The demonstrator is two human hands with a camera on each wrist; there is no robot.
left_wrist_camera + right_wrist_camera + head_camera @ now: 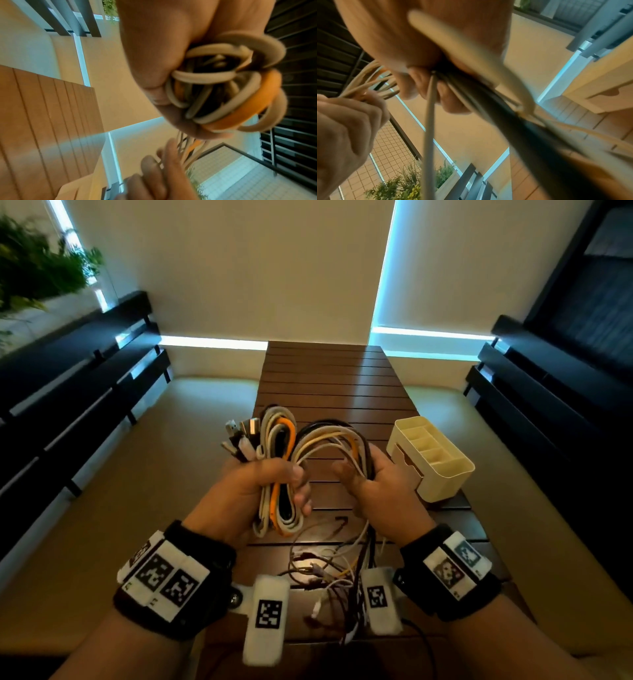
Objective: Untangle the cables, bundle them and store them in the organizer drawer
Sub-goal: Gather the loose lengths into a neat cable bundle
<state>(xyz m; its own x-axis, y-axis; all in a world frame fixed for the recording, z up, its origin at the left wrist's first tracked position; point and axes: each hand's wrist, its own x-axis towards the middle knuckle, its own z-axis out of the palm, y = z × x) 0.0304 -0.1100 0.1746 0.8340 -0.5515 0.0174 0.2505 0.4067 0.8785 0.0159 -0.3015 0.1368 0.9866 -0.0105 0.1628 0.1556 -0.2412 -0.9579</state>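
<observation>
My left hand [263,484] grips a folded bundle of cables [279,440], white, orange and black, with several plugs sticking up at its left. From the bundle the same cables arc rightward in a loop [334,436] into my right hand [368,477], which grips the strands; their loose tails [329,570] hang down and lie tangled on the table. The left wrist view shows the coil ends [228,86] against my left hand [171,75]. In the right wrist view my right hand [426,56] clasps the strands [471,93]. A cream organizer [433,458] with a drawer stands just right of my right hand.
The slatted wooden table [329,378] stretches away ahead. Beige cushioned benches with dark slatted backs [68,392] flank it on both sides. A green plant [37,265] sits at the far left. Marker-tagged bands wrap both wrists.
</observation>
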